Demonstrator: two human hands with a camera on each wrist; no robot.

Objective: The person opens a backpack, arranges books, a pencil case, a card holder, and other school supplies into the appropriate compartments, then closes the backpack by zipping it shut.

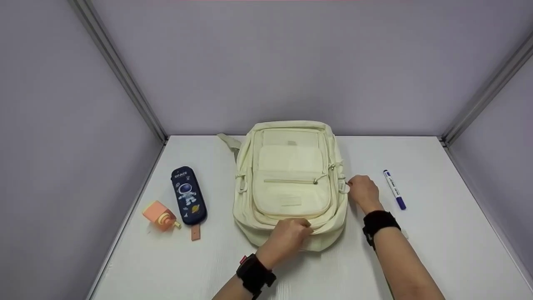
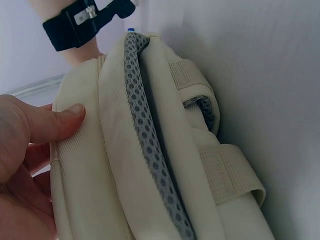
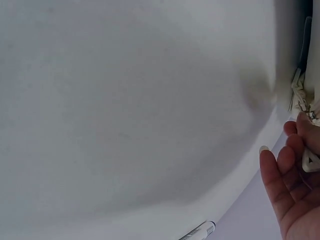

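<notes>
A cream backpack (image 1: 289,183) lies flat on the white table (image 1: 437,233), front pocket up. My left hand (image 1: 300,228) grips its near bottom edge. In the left wrist view the left hand (image 2: 47,145) has its thumb (image 2: 60,120) pressed on the cream fabric beside the grey mesh back panel (image 2: 152,150). My right hand (image 1: 353,184) is at the backpack's right side and pinches a small pull there. In the right wrist view the right hand (image 3: 295,150) has its other fingers (image 3: 270,165) stretched out, with a white triangular ring (image 3: 311,161) against them.
A blue marker (image 1: 394,189) lies right of my right hand. Left of the backpack lie a navy astronaut pencil case (image 1: 188,195), a small orange object (image 1: 160,215) and a brown tag (image 1: 195,232). Grey walls close in the table on three sides.
</notes>
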